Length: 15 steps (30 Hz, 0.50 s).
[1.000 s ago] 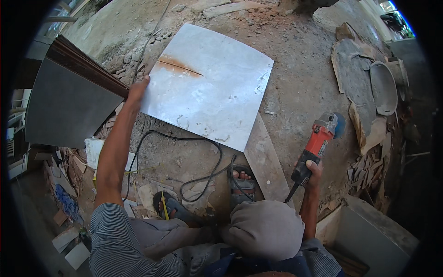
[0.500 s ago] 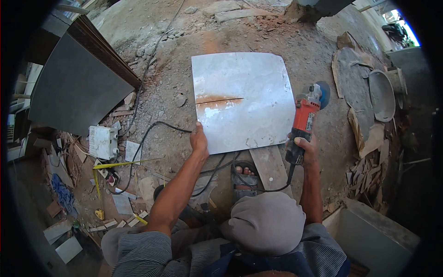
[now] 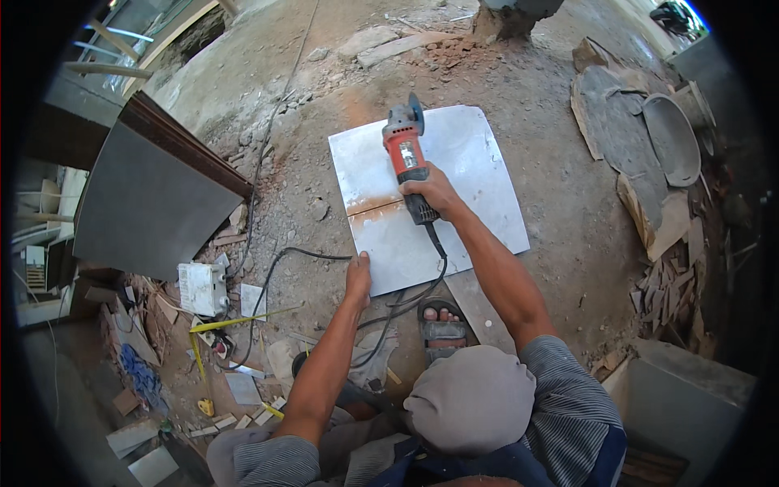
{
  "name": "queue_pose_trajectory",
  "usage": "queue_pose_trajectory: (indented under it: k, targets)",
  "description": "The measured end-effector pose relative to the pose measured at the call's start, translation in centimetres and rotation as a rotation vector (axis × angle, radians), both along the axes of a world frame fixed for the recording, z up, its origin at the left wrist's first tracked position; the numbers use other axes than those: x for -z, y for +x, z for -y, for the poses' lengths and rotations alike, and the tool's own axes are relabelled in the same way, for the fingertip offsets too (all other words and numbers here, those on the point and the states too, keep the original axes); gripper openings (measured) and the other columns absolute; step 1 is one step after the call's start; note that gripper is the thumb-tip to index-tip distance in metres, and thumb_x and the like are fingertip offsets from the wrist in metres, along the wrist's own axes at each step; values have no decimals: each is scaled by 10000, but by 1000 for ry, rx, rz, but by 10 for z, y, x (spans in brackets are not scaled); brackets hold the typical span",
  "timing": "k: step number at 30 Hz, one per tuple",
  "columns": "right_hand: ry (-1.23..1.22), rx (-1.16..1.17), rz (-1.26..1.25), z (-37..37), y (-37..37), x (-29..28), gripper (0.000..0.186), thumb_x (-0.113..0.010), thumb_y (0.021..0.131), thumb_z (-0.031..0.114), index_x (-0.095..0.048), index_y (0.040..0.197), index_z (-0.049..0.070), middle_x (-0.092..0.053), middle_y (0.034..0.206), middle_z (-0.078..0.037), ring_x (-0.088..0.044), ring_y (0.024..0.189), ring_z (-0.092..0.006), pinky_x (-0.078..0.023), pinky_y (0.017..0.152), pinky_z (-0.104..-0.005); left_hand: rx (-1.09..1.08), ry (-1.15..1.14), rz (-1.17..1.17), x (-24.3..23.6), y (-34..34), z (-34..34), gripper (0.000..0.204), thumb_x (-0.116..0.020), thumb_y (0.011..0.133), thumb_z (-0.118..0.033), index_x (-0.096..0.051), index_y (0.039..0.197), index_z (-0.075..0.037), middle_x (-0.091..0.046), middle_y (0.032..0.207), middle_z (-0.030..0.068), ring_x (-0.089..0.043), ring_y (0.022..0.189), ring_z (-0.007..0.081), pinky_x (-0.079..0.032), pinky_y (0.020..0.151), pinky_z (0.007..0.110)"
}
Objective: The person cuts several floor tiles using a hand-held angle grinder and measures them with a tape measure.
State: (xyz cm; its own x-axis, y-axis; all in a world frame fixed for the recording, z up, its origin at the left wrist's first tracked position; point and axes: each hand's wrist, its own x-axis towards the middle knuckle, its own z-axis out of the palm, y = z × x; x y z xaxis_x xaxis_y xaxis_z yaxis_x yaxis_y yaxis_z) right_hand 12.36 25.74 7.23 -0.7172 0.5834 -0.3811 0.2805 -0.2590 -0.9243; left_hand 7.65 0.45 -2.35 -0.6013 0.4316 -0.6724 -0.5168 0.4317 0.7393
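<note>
Presently, the pale square tile [image 3: 479, 187] lies face up, with the near end of a narrow board [image 3: 480, 304] running out from under its near edge across the ground [image 3: 584, 260]. A thin dark cut, bordered by orange-brown dust [image 3: 369, 204], enters from the tile's left edge and runs inward to the grinder's handle, where the view of it ends.

The left hand [image 3: 358, 280] is at the tile's left edge, close to the near left corner. Its thumb is set against the edge; the remaining fingers are partly hidden, and whether they pinch the tile cannot be told.

The right hand [image 3: 432, 195] has its fingers wrapped around the black handle of the red and grey angle grinder [image 3: 404, 150]. The tool appears over the tile's left half, its disc [image 3: 416, 112] turned edge-up by the far edge, apart from the cut. Clearance beneath the tool cannot be judged. A black cable [image 3: 436, 238] leaves the handle and crosses the near edge.

Noted beyond the left edge: a stack of dark grey panels [image 3: 154, 187], a white box [image 3: 203, 289] and a yellow measuring tape [image 3: 205, 406].
</note>
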Motion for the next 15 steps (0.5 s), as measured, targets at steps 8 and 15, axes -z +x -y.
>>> queue_pose_trajectory:
  k: [8,15]
  targets:
    - [75,-23,65,-9,-46,22,593,-789,599,212,-538,1068,-51,-633,891,-132,-628,728,-205,-516,657,-308,-30,137,92,-1,-1,1,425,-398,1023,-317,-521,1161,65,-613,1052,128,-574,913,185,-456,850,332]
    - [85,-19,37,-21,-47,25,544,-781,616,211,-541,1048,-14,-612,833,-88,-596,668,-162,-497,593,-283,-64,163,48,4,0,1,405,-402,1021,-312,-555,1090,57,-613,990,102,-566,863,166,-458,810,319]
